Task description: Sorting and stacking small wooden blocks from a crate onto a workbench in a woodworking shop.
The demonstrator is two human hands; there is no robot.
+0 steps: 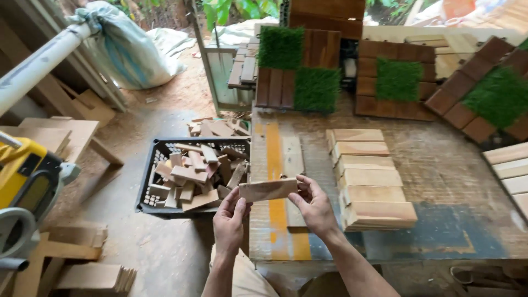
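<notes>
Both my hands hold one short wooden slat (268,190) level over the left edge of the worn workbench (440,176). My left hand (228,223) pinches its left end. My right hand (313,206) grips its right end from below. Just right of my right hand, a row of stacked wooden slats (366,179) lies on the bench, overlapping like shingles. Left of the bench, on the floor, stands a black plastic crate (157,159) filled with several wood offcuts (195,176).
Deck tiles of dark wood and green artificial grass (300,69) lean at the bench's back. More light slats (509,170) lie at the right edge. A yellow power saw (25,181) sits at left, with wood scraps (82,258) and sawdust on the floor, and a sack (129,47) behind.
</notes>
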